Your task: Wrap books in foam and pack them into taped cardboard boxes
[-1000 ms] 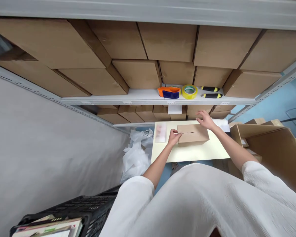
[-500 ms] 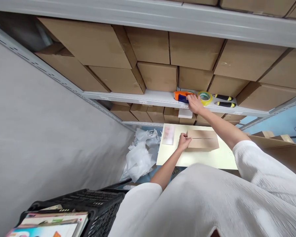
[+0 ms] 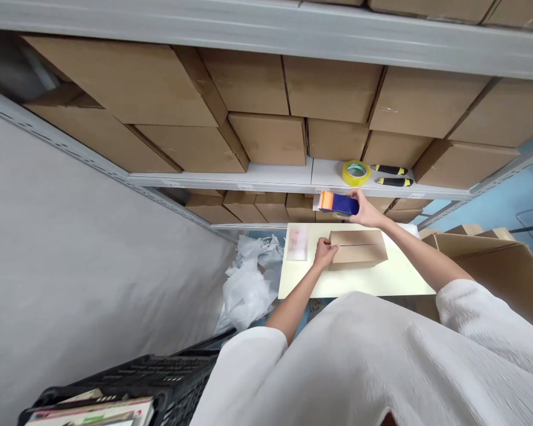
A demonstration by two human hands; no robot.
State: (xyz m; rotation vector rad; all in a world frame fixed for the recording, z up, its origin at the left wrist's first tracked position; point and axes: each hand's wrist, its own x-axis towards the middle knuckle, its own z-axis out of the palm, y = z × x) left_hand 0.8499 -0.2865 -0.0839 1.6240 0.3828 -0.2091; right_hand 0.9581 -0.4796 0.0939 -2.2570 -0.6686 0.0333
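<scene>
A small cardboard box (image 3: pixel 359 251) lies on the pale yellow tabletop (image 3: pixel 400 281), its top flaps folded in and meeting along a middle seam. My left hand (image 3: pixel 326 253) is closed on the box's left end, fingers at the seam. Above the table, just in front of the shelf edge, my right hand (image 3: pixel 363 208) grips an orange and blue tape dispenser (image 3: pixel 344 203). On the shelf behind it rest a yellow roll of tape (image 3: pixel 356 172) and two black and yellow utility knives (image 3: pixel 394 182).
Cardboard boxes (image 3: pixel 266 139) fill the shelves ahead. A printed paper (image 3: pixel 297 242) lies at the table's left. White packing material (image 3: pixel 249 290) is heaped beside the table, and a black crate (image 3: pixel 160 378) holding magazines stands lower left. A large open carton (image 3: pixel 497 260) is at the right.
My right hand has lifted the tape dispenser off the shelf and brought it down toward the table. My left hand stays on the box. The view has shifted slightly.
</scene>
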